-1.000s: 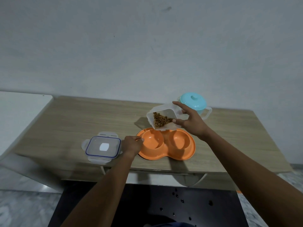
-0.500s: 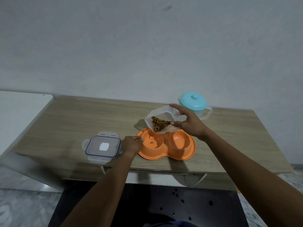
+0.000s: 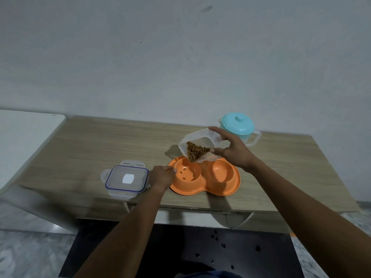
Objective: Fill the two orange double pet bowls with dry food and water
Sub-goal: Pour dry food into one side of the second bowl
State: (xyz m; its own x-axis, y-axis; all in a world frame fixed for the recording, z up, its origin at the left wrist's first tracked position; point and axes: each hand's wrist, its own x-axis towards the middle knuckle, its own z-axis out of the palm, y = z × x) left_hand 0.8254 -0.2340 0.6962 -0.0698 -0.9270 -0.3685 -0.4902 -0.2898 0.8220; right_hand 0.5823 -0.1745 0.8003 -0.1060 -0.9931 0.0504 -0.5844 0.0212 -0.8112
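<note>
Since the earlier frame, our right hand tipped the food container further; kibble lands in the orange double bowl's left well. Left hand pins its rim on the tabletop. Light, rigid plastic; grip sidewalls.

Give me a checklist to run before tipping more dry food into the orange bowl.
1. Container corner over left compartment: ok.
2. Right hand grips the container: ok.
3. Left hand on the orange bowl rim: ok.
4. Kibble landing inside, none seen on table: ok.
5. Right compartment clear of food: ok.
6. Water in teal pot: cannot tell.
</note>
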